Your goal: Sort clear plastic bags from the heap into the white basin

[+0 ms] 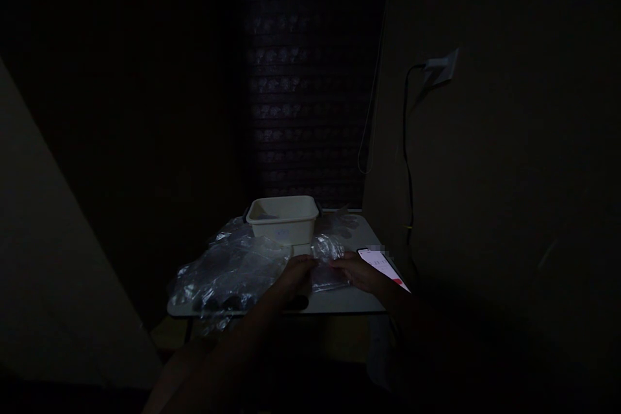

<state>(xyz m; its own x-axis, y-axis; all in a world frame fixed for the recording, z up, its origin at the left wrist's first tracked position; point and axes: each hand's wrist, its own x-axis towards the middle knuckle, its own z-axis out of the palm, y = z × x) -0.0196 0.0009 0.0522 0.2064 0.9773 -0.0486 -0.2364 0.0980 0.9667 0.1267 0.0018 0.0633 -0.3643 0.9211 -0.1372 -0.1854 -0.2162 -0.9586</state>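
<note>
In dim light, a clear plastic bag (pixel 328 247) is stretched between my two hands above a small white table (pixel 334 301). My left hand (pixel 299 272) pinches the bag's left side, fingers closed. On the other side, my right hand (pixel 356 270) grips it with thumb and fingers together. A heap of clear plastic bags (pixel 233 272) covers the table's left part, next to my left forearm. Behind the hands stands a white plastic basin (pixel 286 230) with dark handles; something faint lies inside it.
A phone (pixel 381 266) with a lit screen lies at the table's right edge, beside my right wrist. On the right wall, a black cable (pixel 406 142) hangs from a socket (pixel 441 68). Dark blinds (pixel 301 97) with a pull cord (pixel 373 116) hang behind the table.
</note>
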